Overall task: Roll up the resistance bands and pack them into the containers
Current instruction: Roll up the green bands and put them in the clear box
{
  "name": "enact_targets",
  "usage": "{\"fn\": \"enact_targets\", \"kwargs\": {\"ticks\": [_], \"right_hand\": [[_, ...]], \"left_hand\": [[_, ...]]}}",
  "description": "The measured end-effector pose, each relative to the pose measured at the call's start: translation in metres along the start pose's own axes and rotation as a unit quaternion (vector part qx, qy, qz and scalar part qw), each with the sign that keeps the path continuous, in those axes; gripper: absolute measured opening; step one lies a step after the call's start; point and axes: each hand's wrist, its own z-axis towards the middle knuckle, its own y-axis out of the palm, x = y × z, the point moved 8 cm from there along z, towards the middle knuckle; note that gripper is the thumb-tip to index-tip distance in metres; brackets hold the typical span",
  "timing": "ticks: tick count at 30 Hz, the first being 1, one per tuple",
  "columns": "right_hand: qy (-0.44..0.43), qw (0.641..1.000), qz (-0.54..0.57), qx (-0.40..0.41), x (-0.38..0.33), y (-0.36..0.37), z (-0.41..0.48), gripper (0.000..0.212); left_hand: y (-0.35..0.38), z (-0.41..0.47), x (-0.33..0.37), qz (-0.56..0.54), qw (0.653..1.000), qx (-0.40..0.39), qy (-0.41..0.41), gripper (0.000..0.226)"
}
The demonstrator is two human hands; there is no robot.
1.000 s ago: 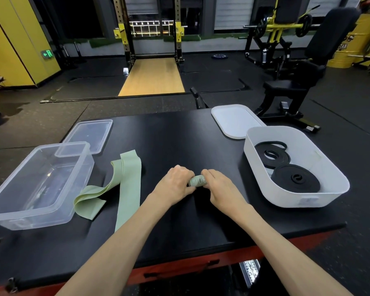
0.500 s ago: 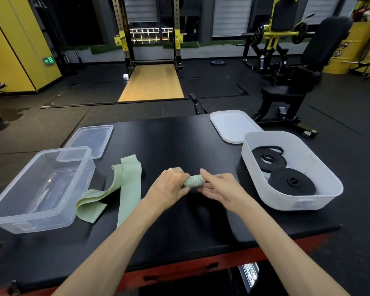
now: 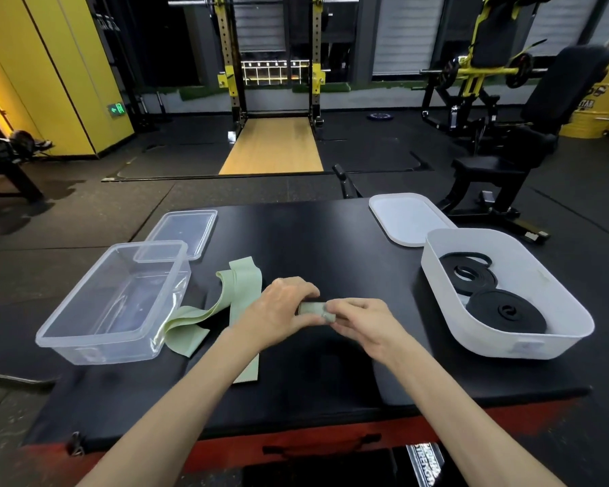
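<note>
Both hands pinch green band roll mid-table: left hand, right hand. Loose tail trails toward clear container. Black bands coiled in white container.

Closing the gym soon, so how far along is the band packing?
Done: two black rolled bands lie in the white container. In hand: the left hand and right hand pinch a small green roll. Left: a loose green band lies unrolled, and the clear container holds nothing.
</note>
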Motion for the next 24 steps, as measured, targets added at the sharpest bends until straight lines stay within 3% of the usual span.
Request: {"fn": "enact_targets", "kwargs": {"ticks": [2,5,7,19,24], "right_hand": [[-0.019,1.0,0.004,-0.018,-0.006,0.01,-0.003,0.009],[-0.048,0.998,-0.004,-0.038,-0.017,0.023,-0.006,0.011],[-0.053,0.997,-0.015,-0.058,-0.018,0.031,-0.009,0.012],[-0.018,0.99,-0.057,-0.13,-0.004,0.071,-0.02,0.02],[-0.003,0.994,-0.052,-0.096,0.006,0.071,-0.013,0.02]], "left_hand": [[-0.01,0.0,0.0,-0.019,0.999,-0.029,-0.002,0.049],[-0.017,-0.003,-0.001,-0.034,0.993,-0.11,-0.015,0.024],[-0.023,-0.007,-0.008,-0.065,0.989,-0.126,-0.037,0.022],[-0.042,-0.043,-0.04,-0.134,0.982,-0.057,-0.116,0.015],[-0.07,-0.058,-0.065,-0.09,0.985,-0.027,-0.146,0.017]]}}
